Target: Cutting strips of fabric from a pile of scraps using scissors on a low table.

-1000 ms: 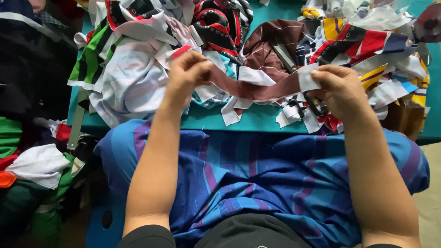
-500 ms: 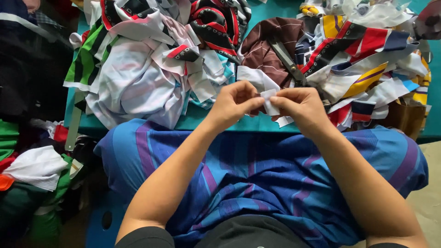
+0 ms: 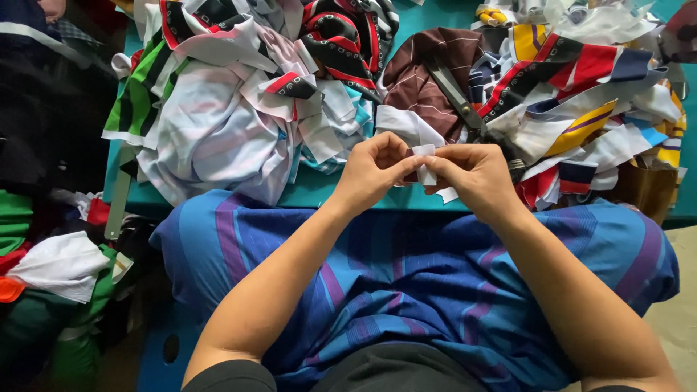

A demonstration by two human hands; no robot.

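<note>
Pinched between both sets of fingertips is a small folded strip of white and maroon cloth [image 3: 423, 164], held just above the near edge of the teal table [image 3: 319, 194]. From the left, a heap of white, green and striped scraps [image 3: 218, 123] covers the tabletop; next the left hand [image 3: 372, 173] clamps the strip's left end between thumb and forefinger. The right hand [image 3: 472, 174] grips the other end the same way, knuckles nearly touching. Folding this neatly probably calls for matched edges and steady, even tension. Beyond the right hand, long dark scissors [image 3: 465, 109] rest on brown cloth [image 3: 428, 72], amid more coloured offcuts [image 3: 588, 109].
</note>
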